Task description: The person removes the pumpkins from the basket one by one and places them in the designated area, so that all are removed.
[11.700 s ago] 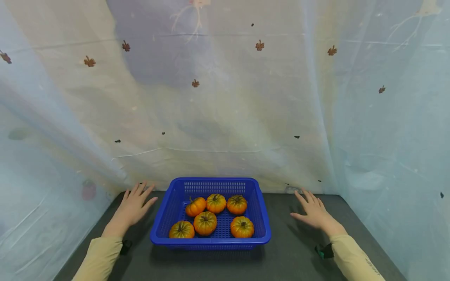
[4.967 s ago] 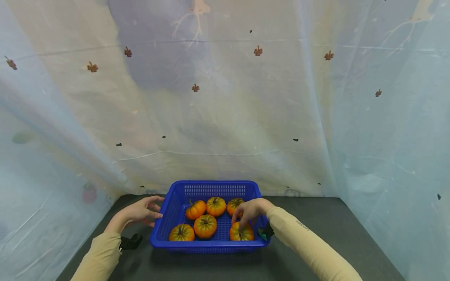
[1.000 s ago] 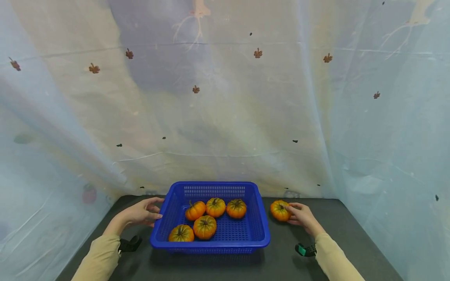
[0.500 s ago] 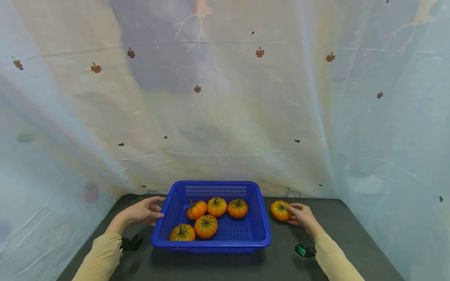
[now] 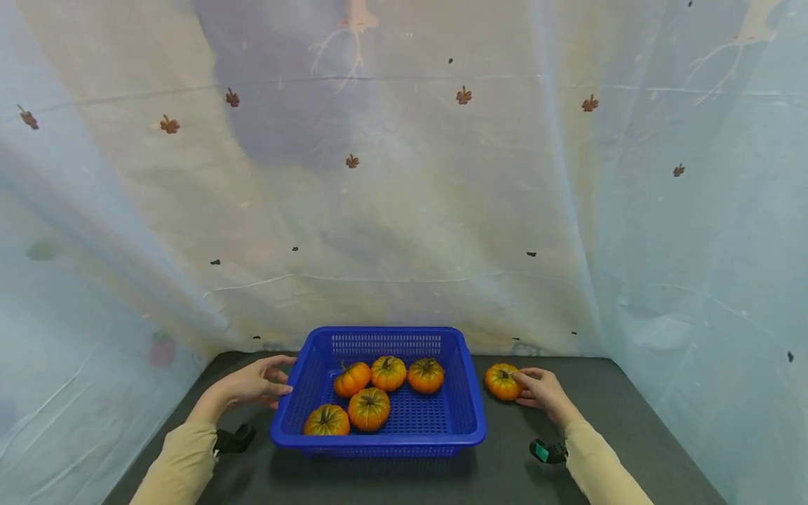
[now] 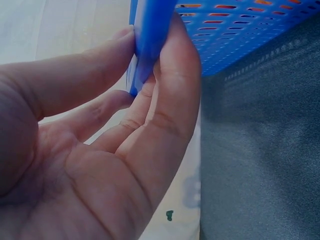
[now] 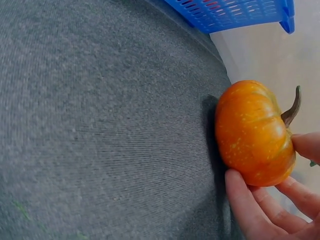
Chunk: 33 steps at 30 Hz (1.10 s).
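Note:
A blue plastic basket with slotted walls stands in the middle of the dark table, several small orange pumpkins inside it. At its left side my left hand pinches the rim; in the left wrist view the thumb lies on one face of the blue rim and the fingers on the other. To the right of the basket, one pumpkin sits upright on the table. My right hand holds it from its right side, and in the right wrist view the thumb is near the stem of this pumpkin with fingers against its lower side.
The dark cloth-covered table ends at a pale plastic sheet with leaf prints, which hangs behind and along both sides. A black strap is at my left wrist, and a black and green one at my right.
Since the earliest frames, one pumpkin has gone from the basket's front right to the table, carried by my right hand. My left hand has moved onto the basket's rim. The last second shows little motion.

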Motion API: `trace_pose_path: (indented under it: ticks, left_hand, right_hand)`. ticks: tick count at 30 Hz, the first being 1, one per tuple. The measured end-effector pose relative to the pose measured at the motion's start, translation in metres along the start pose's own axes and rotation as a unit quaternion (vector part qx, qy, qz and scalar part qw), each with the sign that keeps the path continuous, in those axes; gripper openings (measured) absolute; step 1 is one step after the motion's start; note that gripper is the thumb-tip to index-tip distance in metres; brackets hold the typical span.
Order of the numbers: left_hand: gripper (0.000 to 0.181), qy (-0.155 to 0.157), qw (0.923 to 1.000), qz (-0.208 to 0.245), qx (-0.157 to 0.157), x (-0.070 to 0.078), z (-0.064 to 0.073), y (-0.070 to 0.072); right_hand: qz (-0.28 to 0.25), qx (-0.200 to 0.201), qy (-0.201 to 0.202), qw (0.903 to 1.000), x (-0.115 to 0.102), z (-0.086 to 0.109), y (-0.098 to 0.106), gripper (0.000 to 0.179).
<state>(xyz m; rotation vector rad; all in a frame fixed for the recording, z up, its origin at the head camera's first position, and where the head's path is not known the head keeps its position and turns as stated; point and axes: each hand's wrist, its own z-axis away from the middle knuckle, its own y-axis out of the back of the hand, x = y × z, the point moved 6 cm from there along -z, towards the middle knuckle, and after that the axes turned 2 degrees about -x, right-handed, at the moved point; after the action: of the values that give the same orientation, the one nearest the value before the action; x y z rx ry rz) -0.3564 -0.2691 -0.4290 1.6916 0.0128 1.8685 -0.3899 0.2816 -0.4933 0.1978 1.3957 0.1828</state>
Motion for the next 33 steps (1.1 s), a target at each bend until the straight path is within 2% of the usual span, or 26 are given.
trace_pose_path:
  ticks: [8, 12, 17, 20, 24, 29, 33]
  left_hand:
    - [0.073, -0.011, 0.9997, 0.014, -0.018, -0.003, 0.0, 0.001]
    - [0.072, -0.017, 0.9993, 0.021, -0.026, -0.002, 0.0, 0.001]
    - [0.072, -0.011, 0.9992, 0.026, -0.029, 0.001, 0.0, 0.001]
    - [0.072, -0.006, 0.999, 0.031, -0.031, 0.001, 0.0, 0.002]
    - [0.072, -0.004, 0.999, 0.033, -0.031, 0.002, -0.001, 0.002]
    - [0.071, -0.009, 0.9983, 0.041, -0.041, 0.002, -0.001, 0.001]
    - [0.072, -0.006, 0.9983, 0.042, -0.04, 0.001, 0.0, 0.001]
  right_hand:
    - [-0.01, -0.006, 0.002, 0.9999, -0.005, 0.005, 0.006, 0.047]
    - [0.013, -0.007, 0.005, 0.9999, -0.008, 0.005, 0.012, 0.047]
    - [0.055, 0.001, 0.011, 0.9984, -0.021, 0.003, 0.02, 0.053]
    - [0.076, -0.003, 0.022, 0.9969, -0.035, 0.0, 0.022, 0.058]
    - [0.09, -0.018, 0.058, 0.9941, -0.06, -0.003, 0.021, 0.059]
    - [0.086, -0.049, 0.117, 0.9882, -0.091, -0.007, 0.016, 0.059]
    - [0.067, -0.088, 0.146, 0.9831, -0.113, -0.007, 0.006, 0.06]
